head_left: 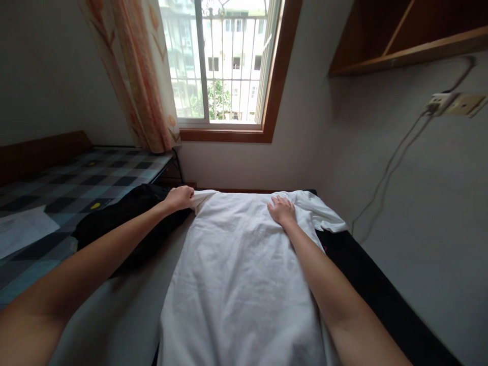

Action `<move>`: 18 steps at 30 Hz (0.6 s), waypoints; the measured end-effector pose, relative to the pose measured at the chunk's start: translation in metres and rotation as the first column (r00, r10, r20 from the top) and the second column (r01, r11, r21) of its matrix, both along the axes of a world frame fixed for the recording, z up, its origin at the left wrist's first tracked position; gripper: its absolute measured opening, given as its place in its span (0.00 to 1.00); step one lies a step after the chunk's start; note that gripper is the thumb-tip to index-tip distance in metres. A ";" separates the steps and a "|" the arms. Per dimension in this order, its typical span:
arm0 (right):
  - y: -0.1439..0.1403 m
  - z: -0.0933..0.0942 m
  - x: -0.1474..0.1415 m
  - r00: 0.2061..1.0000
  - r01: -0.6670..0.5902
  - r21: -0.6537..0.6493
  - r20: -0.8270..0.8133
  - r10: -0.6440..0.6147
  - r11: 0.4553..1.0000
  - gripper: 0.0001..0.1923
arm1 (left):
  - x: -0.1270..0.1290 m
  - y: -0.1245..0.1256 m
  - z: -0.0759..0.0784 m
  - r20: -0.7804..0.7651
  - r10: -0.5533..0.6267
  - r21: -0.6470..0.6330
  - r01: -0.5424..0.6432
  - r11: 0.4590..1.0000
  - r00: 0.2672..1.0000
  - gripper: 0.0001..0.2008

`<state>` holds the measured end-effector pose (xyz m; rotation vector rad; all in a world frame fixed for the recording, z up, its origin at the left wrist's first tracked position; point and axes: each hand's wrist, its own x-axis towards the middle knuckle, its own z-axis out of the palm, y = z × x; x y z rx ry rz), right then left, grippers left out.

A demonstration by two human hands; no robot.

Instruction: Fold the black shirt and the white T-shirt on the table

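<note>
A white T-shirt (236, 274) lies spread out in front of me, its collar end toward the window and its body running down to the bottom of the view. At the far left corner, my left hand (180, 198) is closed on the left sleeve, which is drawn out sideways. My right hand (282, 209) rests palm down on the upper right of the shirt, fingers spread. The right sleeve (328, 213) lies out to the right, with a few folds. Light creases run along the shirt's body.
A black cloth item (125, 229) lies beside my left forearm. Left of it is a bed with a checked cover (110, 165) and a paper sheet (23, 229). A dark surface (366, 274) shows right of the shirt. A cable (389, 165) hangs from the wall socket (438, 103) below a wooden shelf (404, 57).
</note>
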<state>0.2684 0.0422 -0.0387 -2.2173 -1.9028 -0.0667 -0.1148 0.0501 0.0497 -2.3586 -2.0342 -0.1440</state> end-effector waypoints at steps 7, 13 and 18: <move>0.000 0.001 0.000 1.000 -0.002 -0.005 0.002 0.002 1.000 0.27 | -0.013 0.030 0.036 0.707 0.324 -0.191 -0.271 0.943 0.629 0.15; -0.001 0.001 0.000 1.000 0.000 -0.006 0.000 0.000 1.000 0.27 | -0.026 0.047 0.048 0.763 0.317 -0.247 -0.199 0.948 0.564 0.11; 0.000 -0.001 0.001 1.000 -0.003 0.011 0.000 0.003 1.000 0.26 | -0.028 0.062 0.045 0.444 0.195 -0.021 -0.207 0.978 0.875 0.05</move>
